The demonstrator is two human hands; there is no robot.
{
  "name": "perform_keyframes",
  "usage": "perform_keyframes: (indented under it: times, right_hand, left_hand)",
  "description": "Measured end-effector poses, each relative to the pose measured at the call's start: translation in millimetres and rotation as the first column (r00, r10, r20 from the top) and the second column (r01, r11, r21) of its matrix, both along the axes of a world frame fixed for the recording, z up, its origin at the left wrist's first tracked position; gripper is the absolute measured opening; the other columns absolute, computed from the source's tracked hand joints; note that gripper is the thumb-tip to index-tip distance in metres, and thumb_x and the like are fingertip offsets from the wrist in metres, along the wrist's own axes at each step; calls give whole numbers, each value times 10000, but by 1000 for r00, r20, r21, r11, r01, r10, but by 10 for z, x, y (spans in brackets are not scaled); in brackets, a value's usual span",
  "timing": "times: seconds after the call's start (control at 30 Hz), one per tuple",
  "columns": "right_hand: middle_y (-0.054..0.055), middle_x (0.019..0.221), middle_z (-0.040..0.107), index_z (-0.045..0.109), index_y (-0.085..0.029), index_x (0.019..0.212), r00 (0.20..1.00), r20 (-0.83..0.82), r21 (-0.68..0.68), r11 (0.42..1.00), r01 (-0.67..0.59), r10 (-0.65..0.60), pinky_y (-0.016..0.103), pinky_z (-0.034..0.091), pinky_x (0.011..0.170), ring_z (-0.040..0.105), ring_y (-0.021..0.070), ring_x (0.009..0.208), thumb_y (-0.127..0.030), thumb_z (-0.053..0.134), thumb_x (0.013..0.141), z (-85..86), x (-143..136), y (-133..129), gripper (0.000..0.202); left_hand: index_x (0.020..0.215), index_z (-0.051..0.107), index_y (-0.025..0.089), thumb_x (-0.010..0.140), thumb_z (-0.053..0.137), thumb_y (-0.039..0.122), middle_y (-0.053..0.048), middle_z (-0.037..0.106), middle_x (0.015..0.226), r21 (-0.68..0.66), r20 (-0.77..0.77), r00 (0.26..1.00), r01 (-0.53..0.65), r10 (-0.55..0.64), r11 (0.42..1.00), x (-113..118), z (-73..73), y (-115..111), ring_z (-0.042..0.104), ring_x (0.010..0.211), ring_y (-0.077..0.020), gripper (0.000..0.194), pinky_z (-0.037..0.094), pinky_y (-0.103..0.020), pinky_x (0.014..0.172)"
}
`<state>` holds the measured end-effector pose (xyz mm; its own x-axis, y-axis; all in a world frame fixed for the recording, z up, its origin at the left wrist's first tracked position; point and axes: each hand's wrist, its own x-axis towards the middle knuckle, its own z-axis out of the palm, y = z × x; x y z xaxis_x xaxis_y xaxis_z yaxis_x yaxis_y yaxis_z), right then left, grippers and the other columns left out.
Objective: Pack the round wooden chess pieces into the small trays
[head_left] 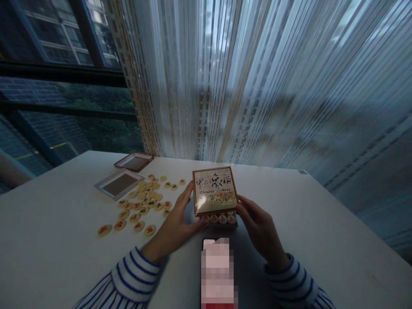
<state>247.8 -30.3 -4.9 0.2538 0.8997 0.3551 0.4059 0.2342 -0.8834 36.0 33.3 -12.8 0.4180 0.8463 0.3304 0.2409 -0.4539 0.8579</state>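
A square box lid printed "Chinese chess" is held tilted over a shallow box. Along the near side of that box, a row of round chess pieces with red characters shows under the lid; the rest are covered. My left hand grips the lid's left side, its thumb reaching to the near corner by the pieces. On the lid's right edge, my right hand has its fingers closed. Many loose chess pieces lie scattered left of my left hand, some face up with red or black characters, others blank side up.
Another box bottom and a second lid, upturned, lie at the far left of the white table. A phone, its screen blurred out, lies nearest me. Behind the table hang string curtains before a window.
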Motion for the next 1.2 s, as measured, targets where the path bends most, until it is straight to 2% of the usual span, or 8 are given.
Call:
perform_keyframes:
  times: [0.17, 0.33, 0.5, 0.77, 1.0, 1.2]
  right_hand:
    - [85, 1090, 644, 534, -215, 1207, 975, 218, 84, 994, -67, 47, 393, 526, 798, 609, 205, 950, -336, 516, 849, 3, 63, -67, 378]
    - [92, 1213, 564, 553, -245, 1180, 914, 403, 198, 979, -45, -39, 458, 442, 935, 507, 230, 1127, -312, 573, 816, -12, 156, -97, 371]
    - [101, 1286, 506, 578, -251, 1152, 856, 510, 206, 978, -29, -82, 512, 390, 972, 438, 257, 1202, -355, 575, 810, -44, 243, -120, 358]
    - [115, 1302, 492, 593, -222, 1118, 779, 622, 140, 990, -16, -75, 532, 373, 975, 416, 270, 1220, -348, 582, 791, -173, 307, -138, 350]
    - [109, 1248, 545, 609, -220, 1090, 764, 644, 45, 999, 1, -30, 513, 414, 946, 481, 266, 1161, -328, 594, 776, -228, 292, -143, 333]
    - [116, 1241, 553, 623, -207, 1073, 747, 665, 2, 1000, 20, -16, 512, 412, 945, 495, 272, 1146, -327, 606, 763, -227, 298, -144, 333]
  left_hand:
    - [1408, 171, 321, 730, 648, 381, -71, 258, 1478, 36, -96, 995, -36, 39, 999, -17, 45, 14, 348, 1290, -281, 831, 288, -521, 1045]
    - [1373, 297, 288, 725, 652, 372, -75, 353, 1434, 115, -137, 989, -36, 52, 993, -26, 74, 17, 321, 1307, -262, 743, 258, -513, 1066]
    - [1362, 310, 295, 739, 639, 382, -66, 354, 1435, 148, -196, 980, 9, 20, 989, -24, 5, 27, 298, 1320, -247, 710, 216, -528, 1079]
    - [1355, 330, 266, 754, 623, 387, -77, 389, 1412, 138, -269, 963, 57, -18, 989, -7, -49, 15, 315, 1309, -254, 680, 269, -506, 1064]
    - [1340, 347, 293, 759, 623, 375, -78, 430, 1378, 112, -282, 957, 99, -64, 989, 8, -113, 44, 370, 1271, -265, 649, 287, -524, 1047]
    - [1347, 338, 273, 763, 621, 358, -71, 419, 1387, 85, -299, 950, 123, -92, 989, 18, -118, 43, 356, 1277, -257, 654, 278, -500, 1062]
